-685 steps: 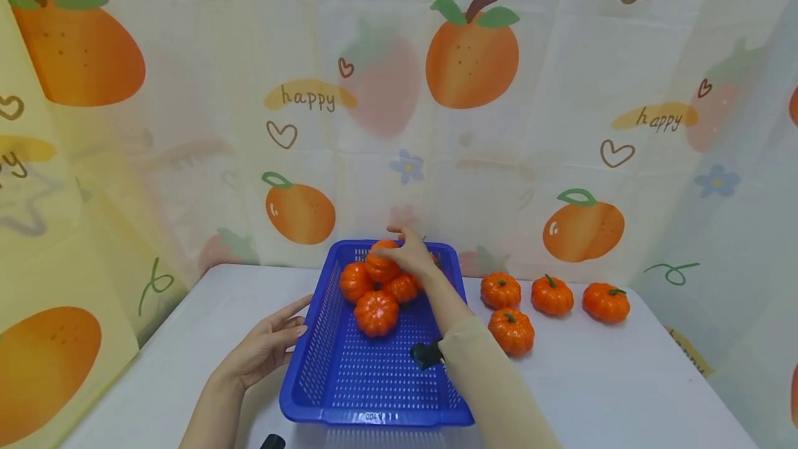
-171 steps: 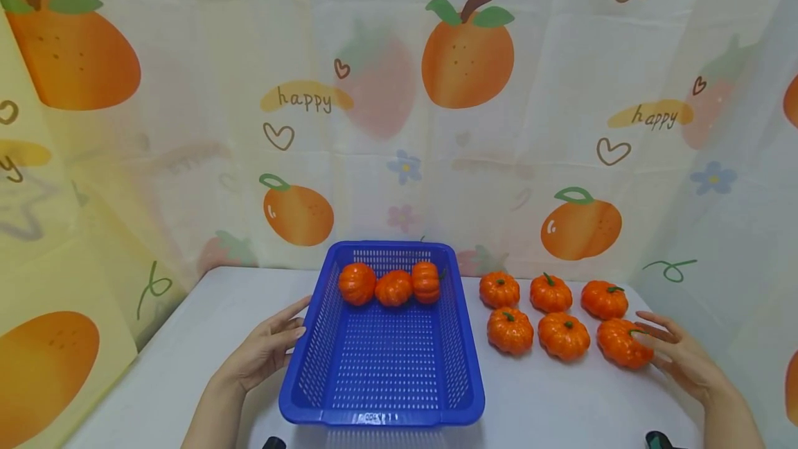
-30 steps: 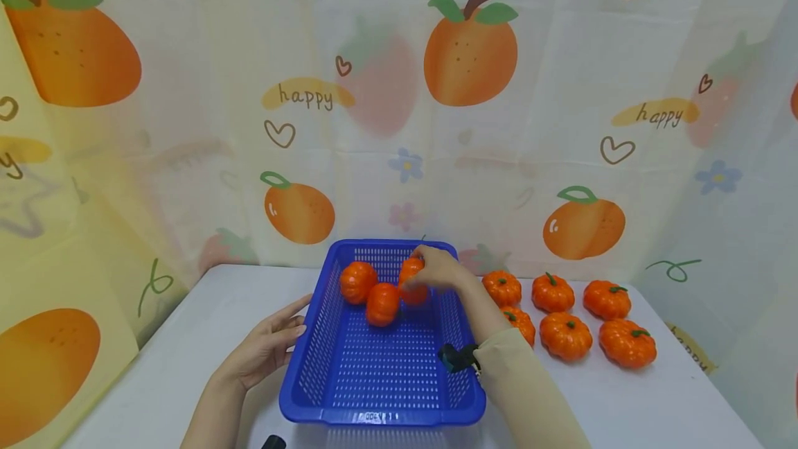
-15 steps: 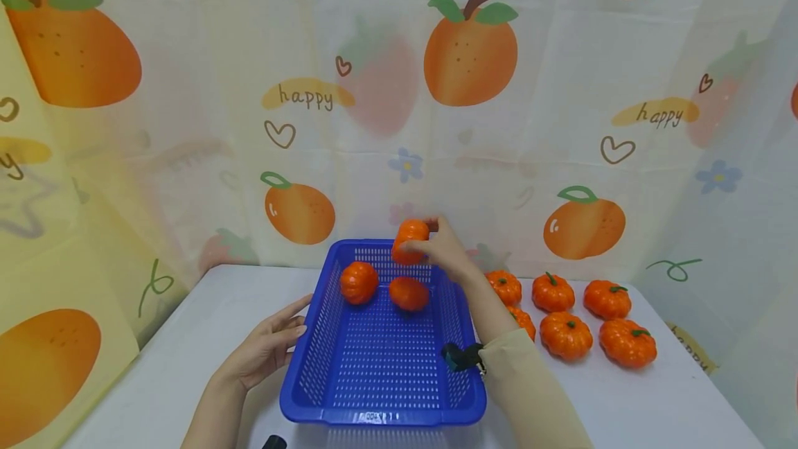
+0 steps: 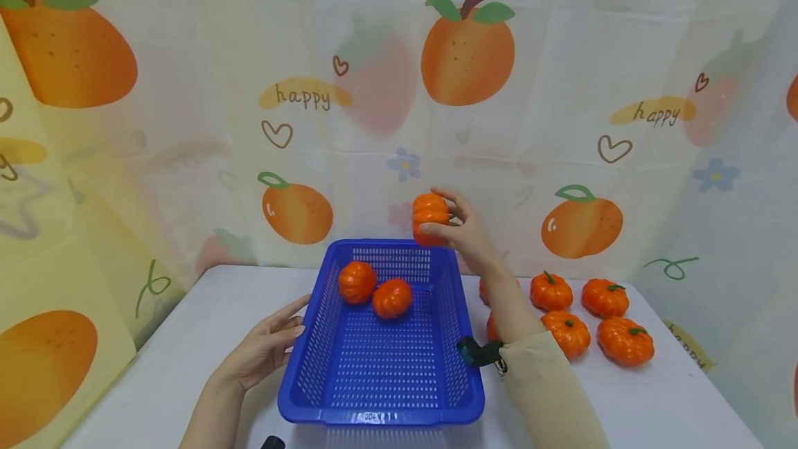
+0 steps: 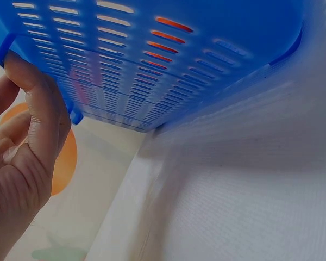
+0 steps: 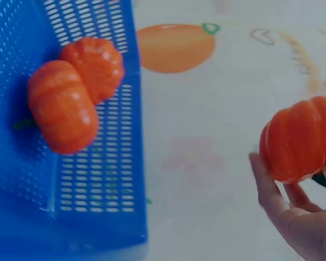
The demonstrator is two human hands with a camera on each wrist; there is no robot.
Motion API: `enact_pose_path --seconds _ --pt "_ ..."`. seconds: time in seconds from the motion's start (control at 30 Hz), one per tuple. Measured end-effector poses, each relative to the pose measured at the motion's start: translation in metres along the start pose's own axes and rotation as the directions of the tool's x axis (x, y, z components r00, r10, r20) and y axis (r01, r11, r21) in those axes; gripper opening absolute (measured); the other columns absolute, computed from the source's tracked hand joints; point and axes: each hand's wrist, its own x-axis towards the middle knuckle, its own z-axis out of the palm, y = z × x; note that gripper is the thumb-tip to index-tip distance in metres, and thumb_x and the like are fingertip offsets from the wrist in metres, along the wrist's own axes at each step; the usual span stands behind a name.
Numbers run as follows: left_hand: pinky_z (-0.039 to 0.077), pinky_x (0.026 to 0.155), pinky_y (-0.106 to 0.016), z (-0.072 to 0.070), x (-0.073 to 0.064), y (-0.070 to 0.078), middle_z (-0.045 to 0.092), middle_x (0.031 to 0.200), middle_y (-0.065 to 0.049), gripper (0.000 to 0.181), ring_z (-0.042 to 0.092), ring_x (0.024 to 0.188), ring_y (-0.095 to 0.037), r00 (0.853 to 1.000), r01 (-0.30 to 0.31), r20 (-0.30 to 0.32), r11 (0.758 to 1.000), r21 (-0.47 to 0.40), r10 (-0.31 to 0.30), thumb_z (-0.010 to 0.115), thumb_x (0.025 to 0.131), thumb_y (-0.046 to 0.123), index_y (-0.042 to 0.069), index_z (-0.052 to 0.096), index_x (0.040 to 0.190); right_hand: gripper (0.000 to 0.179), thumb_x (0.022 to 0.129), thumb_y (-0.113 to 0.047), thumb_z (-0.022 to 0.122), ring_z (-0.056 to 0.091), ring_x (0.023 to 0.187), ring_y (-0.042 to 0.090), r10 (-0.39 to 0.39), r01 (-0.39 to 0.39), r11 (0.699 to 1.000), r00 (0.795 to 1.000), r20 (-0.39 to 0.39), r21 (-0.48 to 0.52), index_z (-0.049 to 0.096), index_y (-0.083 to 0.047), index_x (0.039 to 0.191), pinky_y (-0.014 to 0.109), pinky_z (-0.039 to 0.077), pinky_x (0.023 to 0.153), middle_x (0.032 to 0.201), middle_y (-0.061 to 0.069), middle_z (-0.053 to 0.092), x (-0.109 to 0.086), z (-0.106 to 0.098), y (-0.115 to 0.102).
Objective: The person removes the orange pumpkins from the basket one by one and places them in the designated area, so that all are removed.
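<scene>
My right hand (image 5: pixel 469 234) grips a small orange toy pumpkin (image 5: pixel 429 219), thumb in front and fingers behind, above the back right rim of the blue plastic basket (image 5: pixel 377 416). In the right wrist view this pumpkin (image 7: pixel 301 140) is tipped on its side, its green stem (image 7: pixel 324 180) beside the fingers. Two more pumpkins lie together in the back of the basket, a left one (image 5: pixel 357 283) and a right one (image 5: pixel 393 298). My left hand (image 5: pixel 264 348) is at the basket's left side, fingers loosely extended; the left wrist view shows a finger (image 6: pixel 41 103) touching the rim.
Several pumpkins stand in two rows on the white table (image 5: pixel 673 400) right of the basket, such as the front right one (image 5: pixel 625 341); my right forearm (image 5: pixel 548 380) partly covers the nearest ones. A fruit-print curtain (image 5: pixel 386 40) hangs behind the table.
Since the oldest frame, pumpkins in the basket have become fewer and those on the table more. In the last second my right hand lifted one up and right; another shifted inside. My left hand stayed.
</scene>
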Motion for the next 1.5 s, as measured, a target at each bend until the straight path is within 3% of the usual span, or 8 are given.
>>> enact_pose_path --seconds 0.4,0.77,0.9,1.03,1.23,1.4,1.5 --pt "0.059 0.087 -0.029 0.0 -0.003 0.001 0.064 0.12 0.002 0.068 0.069 0.103 -0.01 1.0 0.005 -0.01 1.0 -0.002 -0.005 0.043 0.104 0.013 0.007 0.004 0.159 0.064 0.084 -0.011 0.074 0.056 0.109 0.022 -0.104 0.114 0.983 0.992 0.076 -0.142 0.044 -0.019 0.141 0.032 0.055 0.088 0.124 0.002 0.058 -0.023 -0.03 -0.019" --pt "0.059 0.086 -0.029 -0.001 -0.001 0.0 0.063 0.119 0.002 0.067 0.07 0.102 -0.009 1.0 0.0 -0.015 1.0 0.016 0.0 0.043 0.104 0.012 0.008 0.005 0.159 0.073 0.084 -0.012 0.074 0.054 0.124 0.033 -0.028 0.066 0.967 0.987 0.158 -0.245 0.039 -0.025 0.147 0.038 0.054 0.093 0.139 0.008 0.05 -0.052 -0.07 -0.004" --pt "0.059 0.086 -0.028 -0.001 -0.001 0.001 0.062 0.119 0.001 0.067 0.07 0.101 -0.009 1.0 0.007 -0.02 1.0 0.02 -0.007 0.043 0.104 0.013 0.008 0.005 0.159 0.076 0.083 -0.013 0.075 0.051 0.126 0.028 0.016 0.039 0.964 0.979 0.205 -0.262 0.038 -0.026 0.148 0.04 0.052 0.097 0.144 0.009 0.043 -0.066 -0.086 0.004" --pt "0.059 0.086 -0.028 0.0 -0.001 0.002 0.062 0.119 0.001 0.067 0.07 0.101 -0.009 1.0 0.007 -0.015 1.0 0.015 -0.007 0.043 0.104 0.012 0.008 0.005 0.159 0.082 0.081 -0.012 0.075 0.05 0.126 0.016 0.036 0.035 0.959 0.969 0.243 -0.281 0.034 -0.023 0.151 0.037 0.05 0.099 0.15 0.008 0.037 -0.076 -0.102 0.012" --pt "0.059 0.086 -0.028 0.001 -0.001 0.002 0.063 0.119 0.002 0.067 0.069 0.102 -0.009 1.0 0.002 -0.008 1.0 0.006 -0.002 0.042 0.104 0.012 0.007 0.004 0.159 0.076 0.08 -0.013 0.078 0.05 0.124 -0.002 0.051 0.048 0.94 0.959 0.278 -0.338 0.04 -0.017 0.146 0.022 0.049 0.099 0.141 -0.005 0.05 -0.089 -0.123 0.024" --pt "0.059 0.086 -0.028 0.0 -0.001 0.001 0.063 0.12 0.002 0.067 0.069 0.103 -0.009 1.0 -0.007 0.004 1.0 -0.006 0.007 0.042 0.104 0.011 0.006 0.003 0.159 0.071 0.079 -0.012 0.078 0.046 0.128 -0.004 0.033 0.1 0.927 0.938 0.344 -0.361 0.045 -0.013 0.141 0.015 0.042 0.103 0.14 -0.005 0.051 -0.1 -0.133 0.033" --pt "0.059 0.086 -0.028 0.0 -0.001 0.0 0.063 0.119 0.002 0.067 0.069 0.103 -0.009 1.0 -0.006 0.002 1.0 -0.01 0.006 0.042 0.104 0.011 0.007 0.004 0.159 0.072 0.077 -0.013 0.079 0.048 0.126 -0.003 0.073 0.064 0.937 0.925 0.373 -0.343 0.046 -0.013 0.141 0.016 0.044 0.102 0.141 -0.003 0.05 -0.106 -0.136 0.039"
